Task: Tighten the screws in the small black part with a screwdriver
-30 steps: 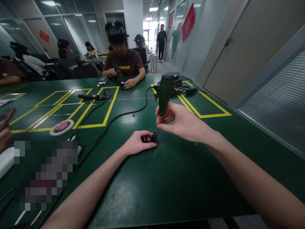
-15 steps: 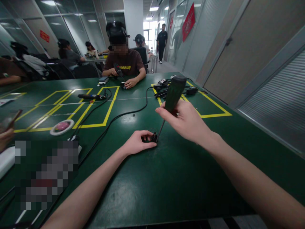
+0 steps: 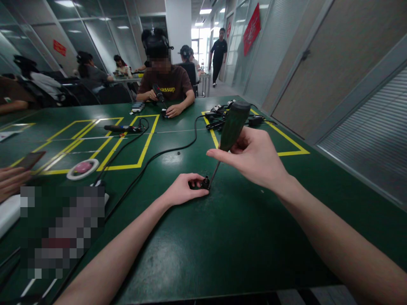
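Note:
My right hand (image 3: 254, 154) is closed around the dark green handle of a screwdriver (image 3: 234, 125), holding it tilted with its shaft pointing down and left. The shaft's tip meets the right side of a small black part (image 3: 205, 183) on the table; the exact contact point is too small to make out. My left hand (image 3: 187, 189) rests on the green tabletop and grips that part between thumb and fingers. A short round post stands up from the part, while its lower portion is partly hidden by my fingers.
Across the green table (image 3: 190, 245) a person (image 3: 167, 84) works with a power screwdriver. Black adapters and cables (image 3: 219, 116) lie at the back right. A long black cable (image 3: 155, 156) crosses the middle. Left are a tape roll (image 3: 83, 169), another tool (image 3: 122, 128) and someone's hand with a phone (image 3: 30, 161).
My right hand has shifted slightly on the screwdriver handle, its fingers opened a little outward. At the left, another person's hand and phone have moved. The walker in the corridor is nearer.

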Demonstrator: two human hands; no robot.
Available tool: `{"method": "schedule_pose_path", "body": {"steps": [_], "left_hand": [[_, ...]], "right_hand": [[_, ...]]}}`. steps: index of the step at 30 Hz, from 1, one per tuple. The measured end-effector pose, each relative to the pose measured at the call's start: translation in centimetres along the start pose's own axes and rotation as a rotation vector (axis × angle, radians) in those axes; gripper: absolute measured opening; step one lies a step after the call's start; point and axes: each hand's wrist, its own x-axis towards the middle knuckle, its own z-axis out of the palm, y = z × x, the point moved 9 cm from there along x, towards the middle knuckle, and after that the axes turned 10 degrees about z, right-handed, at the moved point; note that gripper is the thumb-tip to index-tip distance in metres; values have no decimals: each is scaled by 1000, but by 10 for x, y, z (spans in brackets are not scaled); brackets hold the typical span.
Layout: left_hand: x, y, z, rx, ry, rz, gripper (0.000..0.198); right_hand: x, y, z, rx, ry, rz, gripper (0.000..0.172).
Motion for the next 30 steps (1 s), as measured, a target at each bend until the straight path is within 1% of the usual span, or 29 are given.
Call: {"method": "schedule_pose_path", "body": {"steps": [2, 4, 7, 15, 18, 21, 26, 30], "left_hand": [[0, 0, 0, -2, 0, 1, 35], [0, 0, 0, -5, 2, -2, 35], [0, 0, 0, -4, 3, -9, 34], [0, 1, 0, -17, 8, -6, 35], [0, 1, 0, -22, 8, 1, 35], [0, 0, 0, -15, 8, -6, 35], [0, -1, 0, -2, 6, 1, 36], [0, -3, 0, 14, 7, 6, 38]], "right_hand": [[-1, 0, 4, 24, -41, 24, 31], [-1, -1, 8, 50, -81, 41, 24], [-1, -2, 13, 74, -113, 51, 16], [-2, -7, 18, 160, -174, 24, 15], [-2, -7, 20, 147, -201, 33, 15], [-2, -3, 20, 118, -189, 30, 12], [-1, 1, 15, 76, -95, 9, 14], [-2, -3, 17, 45, -125, 2, 5]]}}
